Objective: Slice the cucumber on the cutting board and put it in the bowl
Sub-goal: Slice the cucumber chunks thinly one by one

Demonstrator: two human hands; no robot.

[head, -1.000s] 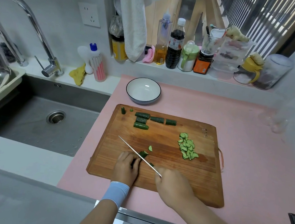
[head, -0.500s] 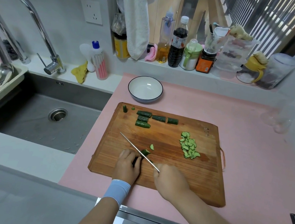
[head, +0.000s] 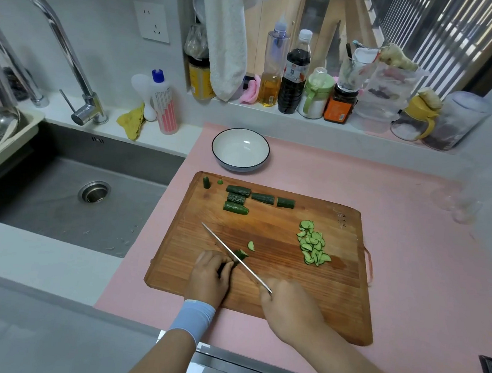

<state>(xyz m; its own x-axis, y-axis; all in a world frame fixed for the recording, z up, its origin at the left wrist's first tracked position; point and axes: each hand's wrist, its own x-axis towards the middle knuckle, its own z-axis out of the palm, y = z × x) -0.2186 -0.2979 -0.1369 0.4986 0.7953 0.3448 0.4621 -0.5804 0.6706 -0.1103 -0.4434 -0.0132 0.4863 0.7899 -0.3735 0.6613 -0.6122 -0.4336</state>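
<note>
While the left hand (head: 208, 277) curls its fingers (head: 213, 259) over a cucumber piece (head: 241, 254) near-left on the cutting board (head: 264, 228) and the right hand (head: 289, 307) grips the knife (head: 220, 241), I judge slicing midway; next cut needs fingers edged back.

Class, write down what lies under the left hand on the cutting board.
A cucumber piece pokes out beside the knife; the left hand covers the rest, so its length is hidden.

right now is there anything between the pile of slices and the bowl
Yes. The uncut cucumber pieces lie along the far edge of the board, and the rightmost one sits roughly on the line from the slice pile to the bowl. Slices lifted over them would meet nothing else visible.
</note>
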